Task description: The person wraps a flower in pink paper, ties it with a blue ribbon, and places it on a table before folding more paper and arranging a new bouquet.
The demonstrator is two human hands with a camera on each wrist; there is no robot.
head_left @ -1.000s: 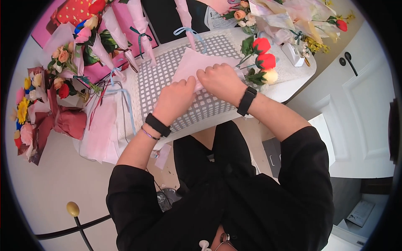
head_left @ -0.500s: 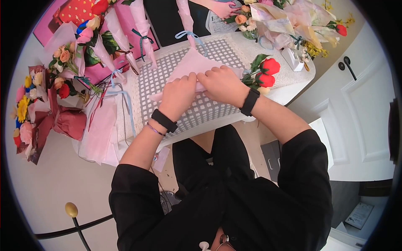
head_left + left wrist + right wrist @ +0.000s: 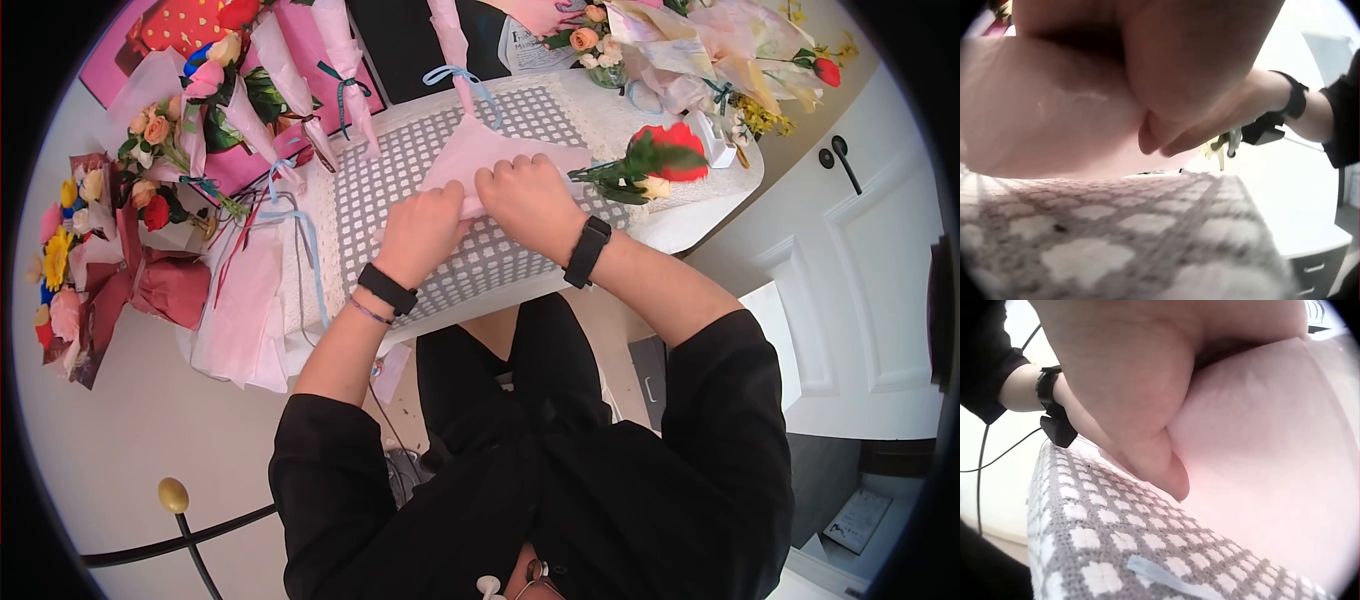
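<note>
Both hands grip pink wrapping paper (image 3: 470,150) over the grey-and-white checked cloth, close together with knuckles up. My left hand (image 3: 422,230) holds the roll's left part. The right hand (image 3: 532,203) curls round it just to the right, its thumb (image 3: 1179,478) pressed to the paper in the right wrist view. From the paper's right end stick out red roses (image 3: 672,138), a cream rose (image 3: 655,188) and green leaves (image 3: 625,175), blurred. Their stems run into the paper and are hidden there. In the left wrist view the rolled paper (image 3: 1041,112) bulges close over the cloth.
Wrapped bouquets with ribbons line the back, among them a pink cone with a blue bow (image 3: 452,75). Pink paper sheets (image 3: 245,320) hang at the table's left edge. A dark red bouquet wrap (image 3: 165,285) stands far left, a white box (image 3: 712,138) back right.
The roses have turned over with the roll, a leaf now lying across the red blooms. Both hands stay on the paper, having shifted only slightly.
</note>
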